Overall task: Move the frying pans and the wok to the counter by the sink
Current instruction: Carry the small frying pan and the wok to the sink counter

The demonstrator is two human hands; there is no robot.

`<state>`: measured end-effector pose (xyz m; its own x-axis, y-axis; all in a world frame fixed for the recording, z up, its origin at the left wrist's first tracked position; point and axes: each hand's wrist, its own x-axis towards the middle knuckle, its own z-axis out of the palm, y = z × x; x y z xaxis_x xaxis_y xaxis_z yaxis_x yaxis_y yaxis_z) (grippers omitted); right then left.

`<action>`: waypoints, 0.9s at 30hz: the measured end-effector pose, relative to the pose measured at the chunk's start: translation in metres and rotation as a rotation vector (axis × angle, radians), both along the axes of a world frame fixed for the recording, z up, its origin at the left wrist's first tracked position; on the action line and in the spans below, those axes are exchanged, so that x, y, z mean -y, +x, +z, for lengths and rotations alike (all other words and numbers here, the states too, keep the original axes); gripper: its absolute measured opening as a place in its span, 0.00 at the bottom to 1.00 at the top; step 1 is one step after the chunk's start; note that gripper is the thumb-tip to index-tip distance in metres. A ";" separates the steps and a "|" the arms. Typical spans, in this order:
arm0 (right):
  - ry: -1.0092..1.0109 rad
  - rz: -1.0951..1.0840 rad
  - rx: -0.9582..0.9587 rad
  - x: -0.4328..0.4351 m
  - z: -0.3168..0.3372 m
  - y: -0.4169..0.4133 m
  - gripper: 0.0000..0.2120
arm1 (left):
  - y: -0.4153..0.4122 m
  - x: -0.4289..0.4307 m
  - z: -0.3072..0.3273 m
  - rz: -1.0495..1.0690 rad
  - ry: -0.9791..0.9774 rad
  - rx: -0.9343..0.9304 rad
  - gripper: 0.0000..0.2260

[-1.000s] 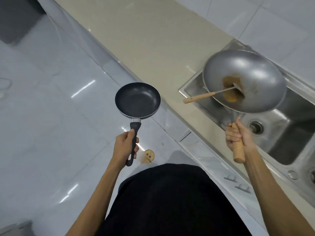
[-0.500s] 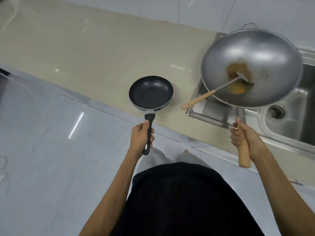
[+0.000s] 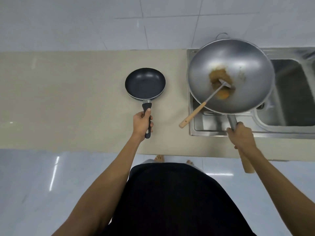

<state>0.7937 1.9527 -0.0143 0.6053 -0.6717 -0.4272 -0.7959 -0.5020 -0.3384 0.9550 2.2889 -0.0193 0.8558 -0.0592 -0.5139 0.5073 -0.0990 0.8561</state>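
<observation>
frying pan [image 3: 145,83] now over counter [image 3: 68,99], handle toward person, wok [image 3: 231,76] likewise

Kitchen, steel sink [image 3: 289,92], tiled wall [image 3: 102,23], counter [image 3: 68,99]

frying pan [image 3: 145,83] black inside, silver rim, black handle | wok [image 3: 230,75] grey steel, brown-orange residue, pale wood handle | spatula [image 3: 204,103] metal, light wood grip | surface [image 3: 68,99] plain beige | sink [image 3: 289,92] silver | floor [image 3: 34,193] glossy pale grey

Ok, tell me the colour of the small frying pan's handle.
Black, on the frying pan's handle, seen in the head view.
</observation>
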 end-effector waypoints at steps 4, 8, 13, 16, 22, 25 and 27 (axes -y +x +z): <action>-0.050 -0.016 0.003 -0.018 -0.005 0.004 0.13 | 0.026 0.000 -0.003 -0.016 -0.002 -0.013 0.13; -0.048 -0.038 -0.012 -0.031 -0.011 0.004 0.12 | 0.043 -0.003 -0.007 -0.061 0.018 -0.016 0.11; -0.070 -0.089 -0.026 -0.045 -0.023 -0.001 0.14 | 0.055 -0.005 -0.014 -0.209 0.120 -0.006 0.07; -0.092 -0.041 -0.018 -0.048 -0.028 0.002 0.16 | 0.052 -0.011 -0.018 -0.237 0.173 -0.003 0.06; -0.125 -0.048 0.008 -0.054 -0.029 -0.001 0.23 | 0.045 -0.015 -0.021 -0.246 0.321 0.105 0.08; -0.125 -0.070 0.012 -0.058 -0.028 -0.006 0.26 | 0.043 -0.012 -0.023 -0.249 0.359 0.146 0.09; -0.119 -0.075 0.017 -0.060 -0.029 -0.008 0.26 | 0.042 -0.013 -0.022 -0.262 0.371 0.149 0.11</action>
<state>0.7856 2.0124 -0.0430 0.5579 -0.7608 -0.3317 -0.8274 -0.4788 -0.2935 0.9968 2.3014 -0.0418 0.9025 -0.1183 -0.4141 0.2989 -0.5201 0.8001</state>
